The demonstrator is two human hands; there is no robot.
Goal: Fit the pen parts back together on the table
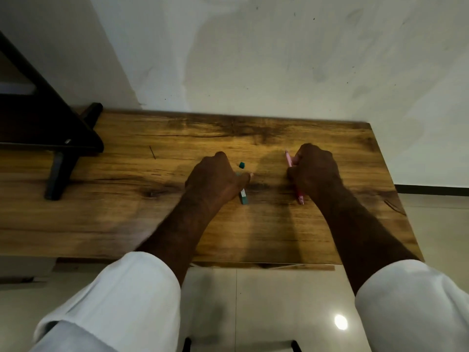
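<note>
Wooden table (177,224) runs across in front of me, against a pale wall (279,59). Dark stand (58,138) sits on its left part, one foot resting on the wood. White sleeves (121,295) are rolled up on both my forearms. My left hand (215,179) is knuckles-up near the table's middle, fingers curled round a teal pen (244,196); its rear end sticks out toward me below my thumb. My right hand (314,168) is just right of it, fingers curled and clamped on a pink pen (289,160); its far end pokes out past my knuckles, near end shows under my wrist. Small teal cap (242,164) lies loose on the wood between my hands, close to my left thumb, not touching.
</note>
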